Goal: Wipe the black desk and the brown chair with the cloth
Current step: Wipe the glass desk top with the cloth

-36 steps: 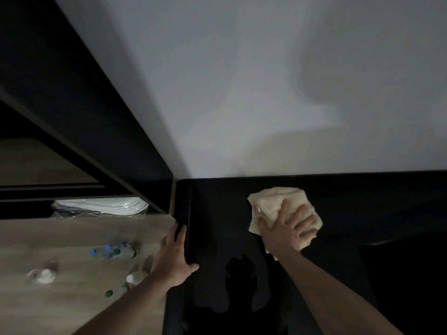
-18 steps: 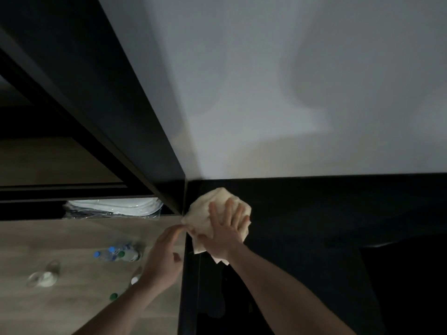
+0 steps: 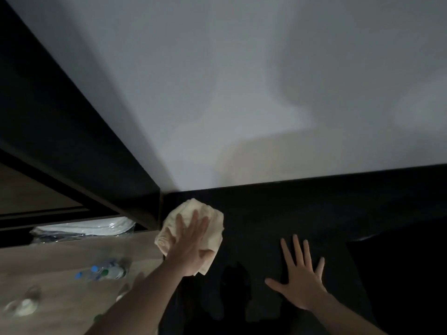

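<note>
Near the lower middle of the frame, the left hand [image 3: 189,247] is pressing flat on the cloth [image 3: 193,222]. Its fingers [image 3: 193,223] are lying straight and close together on top of the fabric, so the grip is not pinching anything; it is only pushing down with the palm. The cloth is cream-coloured and crumpled, and it is lying on the left end of the black bench [image 3: 314,213], touching the corner where the bench is meeting the dark cabinet panel [image 3: 72,141].

Toward the lower right of the frame, the right hand [image 3: 300,284] is resting flat on the bench surface with all fingers spread wide apart and is holding nothing. The two hands are well apart from each other.

Along the upper part of the frame, a pale wall [image 3: 242,81] is rising behind the bench.

At the lower left of the frame, a wooden surface [image 3: 60,286] is lying lower than the bench. On it, some plastic bottles [image 3: 101,273] with blue and green caps are lying on their side, and a small clear object [image 3: 23,307] is blurred. Behind them, a white item in clear plastic wrap [image 3: 84,229] is lying under the cabinet panel.
</note>
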`<act>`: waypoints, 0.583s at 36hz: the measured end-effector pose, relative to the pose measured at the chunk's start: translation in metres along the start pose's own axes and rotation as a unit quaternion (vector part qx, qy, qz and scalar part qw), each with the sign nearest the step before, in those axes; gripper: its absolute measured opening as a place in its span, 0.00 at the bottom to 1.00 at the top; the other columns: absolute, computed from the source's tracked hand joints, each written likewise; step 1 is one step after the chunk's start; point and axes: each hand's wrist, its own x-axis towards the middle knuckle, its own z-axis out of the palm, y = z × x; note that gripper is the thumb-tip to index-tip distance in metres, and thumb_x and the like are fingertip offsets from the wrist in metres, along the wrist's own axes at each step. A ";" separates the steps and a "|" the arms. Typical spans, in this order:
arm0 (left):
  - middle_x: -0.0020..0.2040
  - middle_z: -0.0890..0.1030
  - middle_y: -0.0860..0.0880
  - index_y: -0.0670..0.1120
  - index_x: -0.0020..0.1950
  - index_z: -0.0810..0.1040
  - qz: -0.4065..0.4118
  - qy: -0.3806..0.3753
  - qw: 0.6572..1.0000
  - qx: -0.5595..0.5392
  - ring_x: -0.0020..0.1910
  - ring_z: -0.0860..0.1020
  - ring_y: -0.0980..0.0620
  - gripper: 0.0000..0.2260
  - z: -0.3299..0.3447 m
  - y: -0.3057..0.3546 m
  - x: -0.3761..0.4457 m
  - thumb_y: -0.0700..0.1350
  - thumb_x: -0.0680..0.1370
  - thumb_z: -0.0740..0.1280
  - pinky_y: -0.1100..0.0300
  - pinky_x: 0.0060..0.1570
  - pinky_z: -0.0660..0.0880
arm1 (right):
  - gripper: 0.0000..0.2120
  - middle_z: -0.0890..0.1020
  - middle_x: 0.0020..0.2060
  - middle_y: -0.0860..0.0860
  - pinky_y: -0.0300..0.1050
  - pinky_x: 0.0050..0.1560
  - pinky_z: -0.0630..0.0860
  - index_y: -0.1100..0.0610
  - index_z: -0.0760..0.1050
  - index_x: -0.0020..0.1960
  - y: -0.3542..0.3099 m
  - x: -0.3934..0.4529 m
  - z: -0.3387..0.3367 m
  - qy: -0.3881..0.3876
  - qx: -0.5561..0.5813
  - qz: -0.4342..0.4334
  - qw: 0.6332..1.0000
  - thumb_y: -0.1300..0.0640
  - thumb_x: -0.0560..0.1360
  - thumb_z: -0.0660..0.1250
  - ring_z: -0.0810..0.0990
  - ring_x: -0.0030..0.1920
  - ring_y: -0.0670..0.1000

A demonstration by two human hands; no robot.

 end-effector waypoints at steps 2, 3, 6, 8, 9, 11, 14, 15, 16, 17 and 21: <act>0.72 0.17 0.54 0.61 0.66 0.15 -0.031 0.000 0.999 -0.010 0.71 0.21 0.34 0.41 0.001 0.006 0.004 0.70 0.79 0.50 0.26 0.71 0.36 | 0.56 0.19 0.73 0.51 0.74 0.74 0.36 0.45 0.17 0.71 0.007 0.002 0.000 -0.025 -0.011 -0.010 1.000 0.17 0.66 0.49 0.21 0.75 0.60; 0.71 0.17 0.54 0.61 0.67 0.16 -0.043 0.000 0.999 -0.019 0.70 0.20 0.35 0.40 0.000 0.009 0.006 0.69 0.79 0.50 0.27 0.70 0.34 | 0.56 0.17 0.71 0.51 0.75 0.73 0.35 0.45 0.16 0.70 0.007 0.004 -0.001 -0.035 -0.012 -0.009 0.999 0.15 0.64 0.46 0.20 0.74 0.60; 0.70 0.15 0.56 0.62 0.72 0.20 -0.063 0.001 0.997 -0.053 0.70 0.19 0.38 0.39 -0.001 0.016 0.013 0.69 0.80 0.50 0.29 0.70 0.31 | 0.58 0.13 0.65 0.51 0.76 0.70 0.32 0.47 0.14 0.68 0.006 0.011 -0.002 -0.043 -0.022 -0.013 0.999 0.16 0.54 0.36 0.17 0.70 0.62; 0.70 0.16 0.57 0.63 0.72 0.20 -0.076 -0.004 0.994 -0.080 0.70 0.18 0.39 0.39 -0.001 0.019 0.019 0.71 0.78 0.49 0.28 0.71 0.32 | 0.59 0.13 0.66 0.52 0.75 0.68 0.29 0.48 0.15 0.70 0.007 0.012 -0.001 -0.047 -0.022 -0.021 0.998 0.16 0.53 0.35 0.16 0.69 0.63; 0.70 0.16 0.58 0.63 0.72 0.20 -0.082 -0.001 0.992 -0.092 0.70 0.18 0.39 0.39 -0.001 0.021 0.022 0.71 0.78 0.49 0.28 0.70 0.32 | 0.59 0.14 0.67 0.53 0.74 0.66 0.25 0.48 0.16 0.71 0.008 0.012 -0.001 -0.049 -0.024 -0.024 0.998 0.16 0.53 0.35 0.16 0.69 0.63; 0.71 0.17 0.59 0.63 0.73 0.22 -0.095 0.004 0.989 -0.109 0.71 0.19 0.39 0.40 -0.002 0.025 0.028 0.71 0.78 0.51 0.29 0.70 0.31 | 0.59 0.15 0.69 0.54 0.73 0.61 0.21 0.48 0.16 0.72 0.010 0.014 0.000 -0.052 -0.031 -0.024 0.998 0.16 0.55 0.36 0.16 0.69 0.63; 0.74 0.20 0.57 0.61 0.77 0.26 -0.104 0.004 0.987 -0.123 0.73 0.21 0.38 0.39 -0.006 0.027 0.035 0.69 0.80 0.52 0.30 0.69 0.29 | 0.57 0.13 0.67 0.53 0.76 0.66 0.26 0.47 0.15 0.70 0.010 0.015 0.003 -0.055 -0.036 -0.018 0.998 0.16 0.56 0.35 0.15 0.69 0.64; 0.74 0.20 0.57 0.61 0.77 0.26 -0.107 0.005 0.986 -0.126 0.73 0.21 0.38 0.39 -0.007 0.027 0.038 0.68 0.80 0.52 0.30 0.69 0.29 | 0.57 0.12 0.66 0.53 0.76 0.67 0.27 0.47 0.15 0.70 0.010 0.015 0.004 -0.054 -0.039 -0.016 0.998 0.17 0.56 0.35 0.15 0.69 0.64; 0.74 0.20 0.57 0.61 0.77 0.27 -0.111 0.005 0.985 -0.131 0.73 0.21 0.38 0.39 -0.009 0.027 0.041 0.68 0.80 0.52 0.30 0.69 0.29 | 0.56 0.12 0.66 0.53 0.77 0.68 0.28 0.47 0.15 0.71 0.011 0.016 0.005 -0.052 -0.042 -0.015 0.998 0.17 0.57 0.35 0.15 0.68 0.64; 0.74 0.20 0.57 0.61 0.77 0.27 -0.115 0.009 0.984 -0.136 0.73 0.21 0.38 0.38 -0.010 0.028 0.045 0.68 0.80 0.51 0.30 0.69 0.29 | 0.56 0.12 0.65 0.53 0.77 0.68 0.28 0.47 0.15 0.71 0.012 0.017 0.006 -0.050 -0.046 -0.014 0.998 0.16 0.59 0.36 0.15 0.68 0.64; 0.73 0.19 0.58 0.62 0.73 0.23 -0.114 0.029 0.984 -0.135 0.73 0.22 0.38 0.38 -0.013 0.027 0.057 0.70 0.79 0.48 0.29 0.70 0.30 | 0.55 0.12 0.66 0.53 0.77 0.69 0.28 0.47 0.15 0.71 0.014 0.019 0.010 -0.040 -0.055 -0.014 0.998 0.17 0.68 0.46 0.15 0.69 0.63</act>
